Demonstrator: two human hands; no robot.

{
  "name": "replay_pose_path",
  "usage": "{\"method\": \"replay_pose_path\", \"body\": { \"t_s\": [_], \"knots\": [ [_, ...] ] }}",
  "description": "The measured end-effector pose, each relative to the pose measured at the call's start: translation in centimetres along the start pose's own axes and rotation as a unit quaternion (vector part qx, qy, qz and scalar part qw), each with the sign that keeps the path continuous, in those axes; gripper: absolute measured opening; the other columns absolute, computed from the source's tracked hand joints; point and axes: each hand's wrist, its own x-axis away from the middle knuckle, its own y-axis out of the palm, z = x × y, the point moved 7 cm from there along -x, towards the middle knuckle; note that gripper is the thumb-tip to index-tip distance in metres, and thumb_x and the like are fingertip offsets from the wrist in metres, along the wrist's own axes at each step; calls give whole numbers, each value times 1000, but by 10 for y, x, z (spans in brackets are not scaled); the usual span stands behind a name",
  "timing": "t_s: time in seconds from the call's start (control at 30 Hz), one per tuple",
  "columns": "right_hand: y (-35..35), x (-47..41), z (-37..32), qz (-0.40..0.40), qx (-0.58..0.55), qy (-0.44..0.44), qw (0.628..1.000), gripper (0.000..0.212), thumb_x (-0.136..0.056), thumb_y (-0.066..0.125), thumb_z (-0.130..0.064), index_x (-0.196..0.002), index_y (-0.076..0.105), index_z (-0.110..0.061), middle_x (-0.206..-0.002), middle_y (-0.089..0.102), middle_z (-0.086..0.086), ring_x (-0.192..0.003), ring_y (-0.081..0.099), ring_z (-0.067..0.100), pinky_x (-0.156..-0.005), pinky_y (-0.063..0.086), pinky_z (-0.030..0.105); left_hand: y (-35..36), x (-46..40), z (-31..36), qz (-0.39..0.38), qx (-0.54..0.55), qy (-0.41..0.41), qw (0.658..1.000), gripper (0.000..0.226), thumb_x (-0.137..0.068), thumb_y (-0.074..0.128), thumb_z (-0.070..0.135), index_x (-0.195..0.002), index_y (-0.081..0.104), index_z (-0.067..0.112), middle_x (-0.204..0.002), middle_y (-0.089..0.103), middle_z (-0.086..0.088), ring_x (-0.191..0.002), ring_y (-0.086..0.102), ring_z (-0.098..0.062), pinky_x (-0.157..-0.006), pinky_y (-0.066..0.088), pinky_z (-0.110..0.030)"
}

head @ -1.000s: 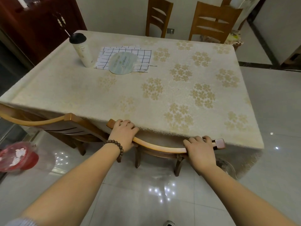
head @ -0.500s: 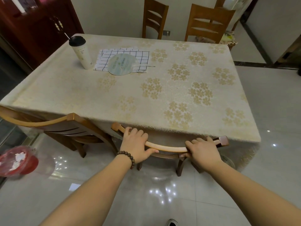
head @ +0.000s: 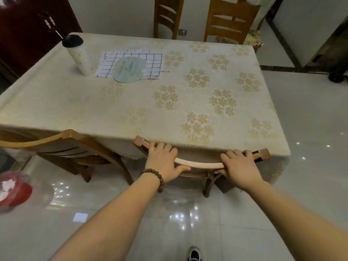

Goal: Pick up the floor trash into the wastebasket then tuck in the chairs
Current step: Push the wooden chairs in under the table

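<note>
Both my hands grip the curved top rail of a wooden chair (head: 199, 164) at the near edge of the table (head: 56, 110). My left hand (head: 162, 160), with a bead bracelet at the wrist, holds the rail's left part. My right hand (head: 239, 167) holds its right part. The chair's seat is hidden under the tablecloth; only its back and rear legs show. A second wooden chair (head: 62, 147) stands to the left, its back angled out from the table. A red wastebasket (head: 13, 189) with white paper in it sits on the floor at far left.
On the table stand a white cup with a black lid (head: 79, 53), a checked cloth (head: 131, 61) and a round fan (head: 130, 69). Two more chairs (head: 229, 21) stand at the far side. A small white scrap (head: 80, 217) lies on the glossy tile floor. My shoe (head: 194, 254) shows below.
The chair under my hands has slid further in beneath the tablecloth, and my view has shifted slightly right. Both hands kept their grip on the rail.
</note>
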Motion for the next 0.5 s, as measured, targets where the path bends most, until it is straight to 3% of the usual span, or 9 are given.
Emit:
{"method": "replay_pose_path", "body": {
  "t_s": [0.2,0.33,0.5],
  "knots": [
    [3,4,-6,15,-13,38,999,32,-86,48,-49,-96,55,-20,-95,62,1,-93,53,26,-85,35,42,-1,1,-3,9,0,14,1000,87,-70,13,86,-119,55,27,-127,53,4,-121,42,-23,-112,12,-51],
    [1,5,-12,54,-29,42,997,32,-81,57,-50,-87,56,-19,-85,62,2,-83,54,26,-79,38,43,1,1,-9,-3,-2,8,1000,89,-74,20,86,-142,35,30,-153,29,2,-140,21,-22,-115,3,-51],
    [0,4,-9,75,-26,22,997,40,-81,55,-52,-106,57,-21,-108,61,4,-104,52,29,-93,36,49,0,2,-6,-13,-9,-18,1000,92,-74,19,85,-148,21,30,-157,17,-1,-145,4,-26,-115,-2,-54]
  ]
}}
